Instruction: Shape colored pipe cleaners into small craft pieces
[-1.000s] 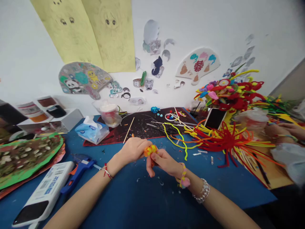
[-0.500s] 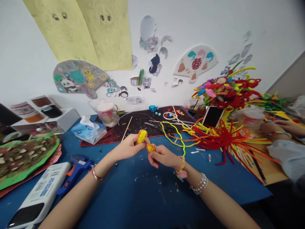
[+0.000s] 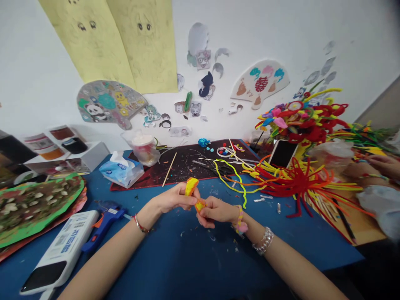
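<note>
item: twisted yellow pipe-cleaner piece (image 3: 191, 186) and orange-yellow pipe-cleaner piece (image 3: 200, 205), just touching, held above the blue table (image 3: 175, 260), their long line tilted from upper left to lower right. left hand (image 3: 173, 198): fingers (image 3: 184, 195) clamped on the yellow piece, which lies nearer the top. right hand (image 3: 217, 210): fingers (image 3: 208, 210) clamped on the orange-yellow piece, which lies nearer this hand. containers: clear plastic cup (image 3: 142, 151) beyond the left hand, contents pale and red, unclear; tissue box (image 3: 121, 171) beside it, tissue poking out.
</note>
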Motion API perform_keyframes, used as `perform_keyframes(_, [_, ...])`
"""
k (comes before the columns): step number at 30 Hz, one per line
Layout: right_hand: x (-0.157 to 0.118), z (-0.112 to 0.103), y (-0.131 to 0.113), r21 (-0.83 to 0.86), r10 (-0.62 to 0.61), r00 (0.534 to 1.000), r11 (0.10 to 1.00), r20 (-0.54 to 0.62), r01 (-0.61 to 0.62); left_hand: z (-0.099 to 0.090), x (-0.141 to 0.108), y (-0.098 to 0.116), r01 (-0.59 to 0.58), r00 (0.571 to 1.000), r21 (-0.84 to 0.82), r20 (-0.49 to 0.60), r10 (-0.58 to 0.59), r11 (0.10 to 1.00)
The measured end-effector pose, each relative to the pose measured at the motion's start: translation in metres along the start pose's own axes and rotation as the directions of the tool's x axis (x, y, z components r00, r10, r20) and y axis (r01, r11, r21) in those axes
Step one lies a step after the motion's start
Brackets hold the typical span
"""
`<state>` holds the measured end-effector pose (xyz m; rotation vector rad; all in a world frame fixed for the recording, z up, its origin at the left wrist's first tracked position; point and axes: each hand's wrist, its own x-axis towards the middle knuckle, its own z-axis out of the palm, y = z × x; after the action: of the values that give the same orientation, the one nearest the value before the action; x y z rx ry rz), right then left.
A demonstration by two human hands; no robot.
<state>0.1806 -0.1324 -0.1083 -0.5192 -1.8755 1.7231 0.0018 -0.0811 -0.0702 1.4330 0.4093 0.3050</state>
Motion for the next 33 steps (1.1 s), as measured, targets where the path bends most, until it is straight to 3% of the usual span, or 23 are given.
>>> perform_keyframes(6, [-0.002, -0.001, 0.005, 0.241, -0.069, 0.997, 0.969, 0.036, 0.058, -0.004, -0.001, 0.005, -0.071, 0.997, 0.199, 0.009, 0.071, 0.977])
perform_keyframes(10, [-0.004, -0.001, 0.009, 0.452, -0.132, 0.975, 0.891, 0.179, 0.037, 0.004, -0.002, 0.012, -0.115, 0.993, 0.215, 0.04, 0.109, 0.97])
perform_keyframes(14, [-0.007, -0.002, 0.014, 0.551, -0.142, 0.949, 0.834, 0.282, -0.039, 0.011, -0.004, 0.014, -0.058, 0.99, 0.215, 0.139, 0.028, 0.975])
perform_keyframes(20, [-0.008, 0.001, 0.016, 0.55, -0.072, 0.945, 0.826, 0.319, -0.123, 0.014, -0.007, 0.015, -0.009, 0.985, 0.112, 0.175, -0.011, 0.994])
perform_keyframes(25, [-0.006, -0.001, 0.017, 0.515, -0.099, 0.941, 0.853, 0.323, -0.087, 0.02, -0.007, 0.016, 0.063, 0.967, 0.053, 0.244, -0.074, 0.997])
perform_keyframes(29, [-0.005, -0.003, 0.019, 0.467, -0.067, 0.957, 0.881, 0.284, -0.077, 0.024, -0.007, 0.016, 0.087, 0.951, 0.103, 0.288, -0.114, 0.991])
perform_keyframes(33, [-0.006, -0.004, 0.023, 0.296, 0.042, 0.981, 0.95, 0.192, -0.099, 0.032, -0.008, 0.017, 0.036, 0.96, 0.132, 0.272, -0.071, 0.991])
